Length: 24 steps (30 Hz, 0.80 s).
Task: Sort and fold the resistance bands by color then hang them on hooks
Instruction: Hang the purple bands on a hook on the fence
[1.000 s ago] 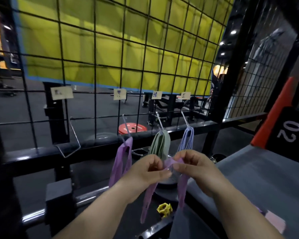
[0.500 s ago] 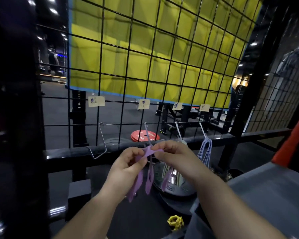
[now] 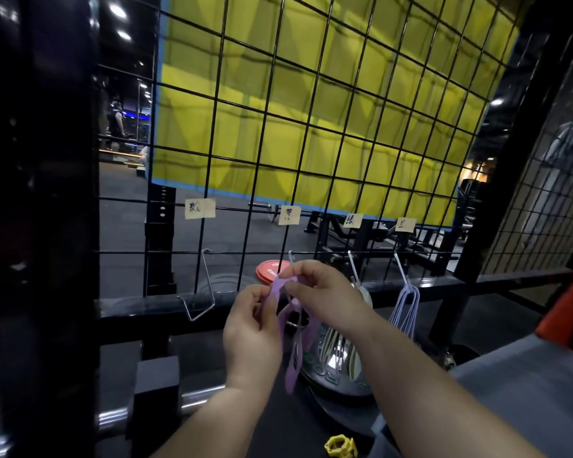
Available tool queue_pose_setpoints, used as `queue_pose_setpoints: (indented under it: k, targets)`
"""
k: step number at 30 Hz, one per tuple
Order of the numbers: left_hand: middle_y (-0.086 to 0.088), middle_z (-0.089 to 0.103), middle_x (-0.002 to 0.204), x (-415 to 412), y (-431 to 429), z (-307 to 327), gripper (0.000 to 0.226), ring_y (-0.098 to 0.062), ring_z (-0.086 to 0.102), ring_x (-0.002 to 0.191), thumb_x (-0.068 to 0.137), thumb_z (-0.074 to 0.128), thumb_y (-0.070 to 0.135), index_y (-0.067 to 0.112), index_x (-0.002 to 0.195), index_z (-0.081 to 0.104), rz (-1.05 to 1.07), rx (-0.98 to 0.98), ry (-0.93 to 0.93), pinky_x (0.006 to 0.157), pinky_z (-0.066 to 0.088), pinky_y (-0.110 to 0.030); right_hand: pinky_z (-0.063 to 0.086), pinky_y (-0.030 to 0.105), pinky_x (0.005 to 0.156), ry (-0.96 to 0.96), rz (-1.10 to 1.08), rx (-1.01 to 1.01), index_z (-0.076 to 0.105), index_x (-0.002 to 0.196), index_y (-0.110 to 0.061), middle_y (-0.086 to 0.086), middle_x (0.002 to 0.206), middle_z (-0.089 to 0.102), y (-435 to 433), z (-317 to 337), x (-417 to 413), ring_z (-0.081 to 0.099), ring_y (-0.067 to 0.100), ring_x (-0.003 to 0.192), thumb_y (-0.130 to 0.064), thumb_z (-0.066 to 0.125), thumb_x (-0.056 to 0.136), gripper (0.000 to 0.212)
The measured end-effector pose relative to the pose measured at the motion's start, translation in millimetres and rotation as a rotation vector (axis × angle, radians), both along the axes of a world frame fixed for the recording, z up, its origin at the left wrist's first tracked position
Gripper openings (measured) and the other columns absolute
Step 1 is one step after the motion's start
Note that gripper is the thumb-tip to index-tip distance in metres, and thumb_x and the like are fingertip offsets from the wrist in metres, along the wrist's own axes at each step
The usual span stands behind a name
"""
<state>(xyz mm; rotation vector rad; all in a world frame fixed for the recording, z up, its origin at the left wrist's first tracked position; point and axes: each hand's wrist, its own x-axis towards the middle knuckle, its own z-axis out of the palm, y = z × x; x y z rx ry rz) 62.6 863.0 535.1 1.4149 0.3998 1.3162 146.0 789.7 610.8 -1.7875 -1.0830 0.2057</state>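
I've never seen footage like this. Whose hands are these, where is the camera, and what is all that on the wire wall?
There is no machine here. A person wears one wide-angle camera on their head, looking forward and down, so you see their own arms reaching out. The left hand and the right hand both pinch a purple band, a stretchy exercise loop. In front of them stands a black wire grid. Metal hooks hang from it, each under a small paper label. The leftmost hook is bare, and the hands work at the second one. I cannot tell whether the purple band is over that hook yet. Pale lilac bands hang from the hook farthest right. A small yellow ring lies on the dark surface below.
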Motion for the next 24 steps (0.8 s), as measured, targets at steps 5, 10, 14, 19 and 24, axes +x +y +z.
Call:
queue_pose_setpoints:
  k: [5,10,14,19,24]
  targets:
    - [0.012,0.064,0.090,8,-2,-17,0.034,-0.003,0.062,0.083,0.091,0.057,0.006,0.039,0.089,0.052,0.029,0.062,0.115,0.071,0.046,-0.019,0.045,0.010,0.062,-0.041,-0.042,-0.019,0.065,0.085,-0.031,-0.006,0.086,0.067,2,-7,8,0.060,-0.001,0.067,-0.010,0.063,0.089,0.022]
    - [0.007,0.063,0.093,13,-3,-26,0.030,-0.011,0.062,0.086,0.090,0.056,0.006,0.035,0.095,0.054,0.031,0.095,0.104,0.075,0.050,-0.026,0.052,0.020,0.076,-0.049,-0.063,-0.036,0.068,0.095,-0.025,-0.005,0.094,0.070,5,-13,15,0.064,0.005,0.080,-0.014,0.062,0.090,0.013]
    - [0.012,0.064,0.089,13,-6,-24,0.035,-0.002,0.061,0.084,0.090,0.055,0.002,0.037,0.089,0.054,0.023,0.042,0.103,0.071,0.042,-0.007,0.052,0.028,0.082,-0.053,-0.100,-0.034,0.069,0.096,-0.022,-0.002,0.095,0.070,5,-18,18,0.066,0.011,0.086,-0.017,0.060,0.091,0.012]
    - [0.013,0.066,0.090,12,-13,-27,0.026,0.008,0.059,0.081,0.093,0.054,0.009,0.034,0.092,0.058,-0.062,-0.118,0.152,0.070,0.047,-0.013,0.053,0.030,0.086,-0.048,-0.105,-0.025,0.064,0.084,-0.034,-0.001,0.099,0.067,-1,-29,21,0.064,0.013,0.093,-0.018,0.062,0.090,0.018]
    - [0.019,0.067,0.095,13,-19,-30,0.023,0.003,0.062,0.088,0.097,0.051,0.020,0.037,0.105,0.063,-0.175,-0.160,0.199,0.079,0.051,-0.026,0.054,0.032,0.085,-0.011,-0.120,0.003,0.068,0.086,-0.035,0.003,0.102,0.065,-7,-38,24,0.064,0.016,0.094,-0.027,0.065,0.087,0.008]
